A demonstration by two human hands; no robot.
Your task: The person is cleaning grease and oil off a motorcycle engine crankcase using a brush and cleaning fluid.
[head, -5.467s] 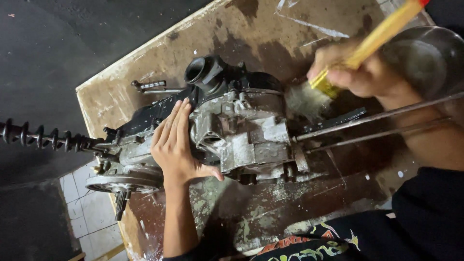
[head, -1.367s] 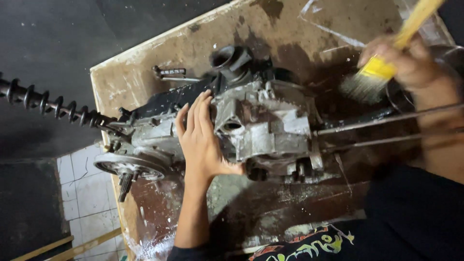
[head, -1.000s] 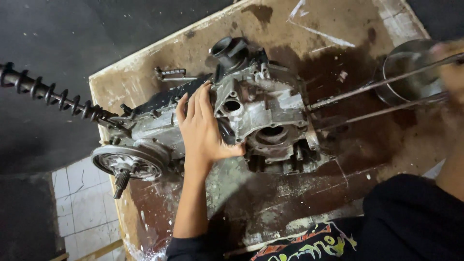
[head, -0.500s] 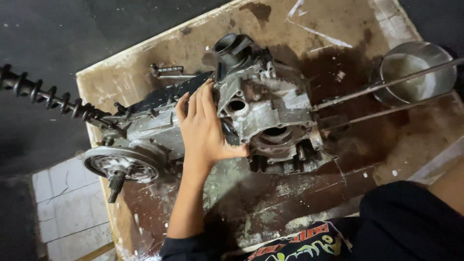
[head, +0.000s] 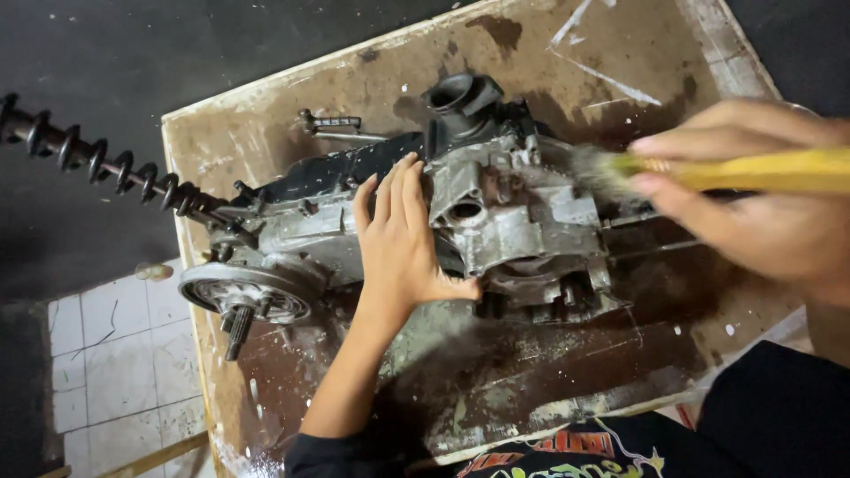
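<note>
Engine (head: 496,221) lies on stained board (head: 620,53), centre. L hand (head: 403,243) flat, fingers released, pressing on casing. R hand (head: 753,212) grasps yellow brush (head: 708,170); bristles touch engine's right side.

The scene is seen from one head-worn camera, aimed steeply down from above and held close over the work. The frame is filled mostly by a stained board (head: 292,106), with dark floor and pale tiles (head: 115,354) caught along the left edge. The left hand (head: 403,243) is placed near the centre, the engine casing (head: 522,221) just beyond its fingers. The right hand (head: 753,208) is shown large and blurred at the right edge, nearest the lens. No second view is given.
</note>
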